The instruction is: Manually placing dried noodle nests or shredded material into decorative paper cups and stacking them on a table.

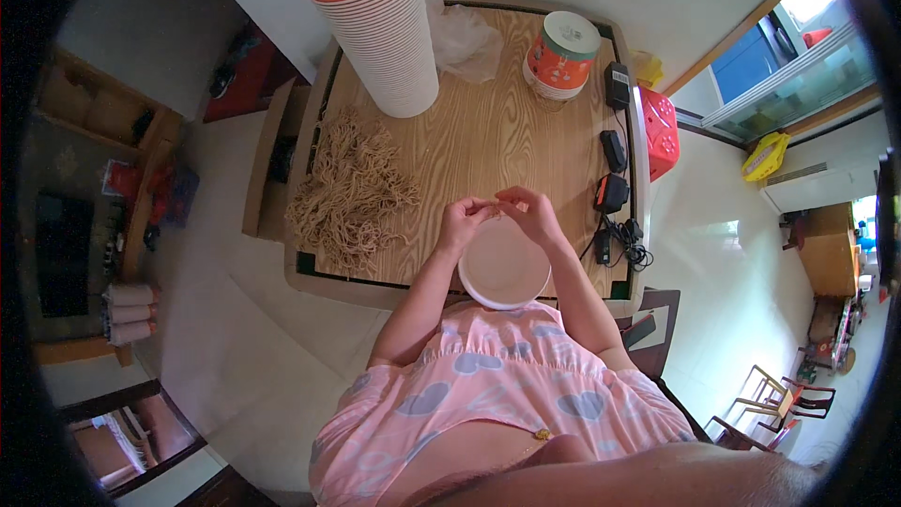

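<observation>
Table [488, 145] beyond my left hand [463, 218], right hand [531, 217], tub [505, 268] beneath. Both pinched closed, hold unclear; seemed fingertip work, next wanting steadiness.

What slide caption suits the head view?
Left hand and right hand at the far rim of a white tub, tangled cords to the left.

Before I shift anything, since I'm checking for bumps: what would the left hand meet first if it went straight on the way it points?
Most likely the right hand: the left hand points toward it near the far rim of the white tub. Whether the two touch is unclear.
</observation>
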{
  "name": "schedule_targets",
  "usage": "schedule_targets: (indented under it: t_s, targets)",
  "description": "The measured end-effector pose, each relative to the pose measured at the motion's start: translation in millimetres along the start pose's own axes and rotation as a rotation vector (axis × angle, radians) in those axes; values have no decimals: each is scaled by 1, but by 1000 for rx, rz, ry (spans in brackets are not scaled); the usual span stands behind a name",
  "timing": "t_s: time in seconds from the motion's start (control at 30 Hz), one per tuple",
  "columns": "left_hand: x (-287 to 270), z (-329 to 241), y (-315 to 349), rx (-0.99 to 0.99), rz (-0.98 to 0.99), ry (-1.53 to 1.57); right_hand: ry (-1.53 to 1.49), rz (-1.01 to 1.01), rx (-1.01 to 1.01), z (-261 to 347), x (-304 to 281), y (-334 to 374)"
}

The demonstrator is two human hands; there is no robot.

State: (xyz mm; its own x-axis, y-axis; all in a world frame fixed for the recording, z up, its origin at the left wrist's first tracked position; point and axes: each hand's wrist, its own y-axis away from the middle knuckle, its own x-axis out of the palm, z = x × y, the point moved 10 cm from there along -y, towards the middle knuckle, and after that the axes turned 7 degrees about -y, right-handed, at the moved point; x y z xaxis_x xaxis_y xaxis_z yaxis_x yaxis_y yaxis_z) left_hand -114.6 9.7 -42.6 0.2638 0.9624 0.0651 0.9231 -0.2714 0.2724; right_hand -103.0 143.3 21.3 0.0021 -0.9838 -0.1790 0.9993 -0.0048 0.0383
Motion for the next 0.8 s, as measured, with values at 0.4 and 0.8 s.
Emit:
schedule_targets:
  t_s: [0.4, 0.8]
  targets:
    - [3, 0, -1, 52, 6, -72, 83, 35, 16, -8, 6, 0]
    - [3, -9, 5, 50, 27, 37, -156, 179, 106, -19, 10, 2]
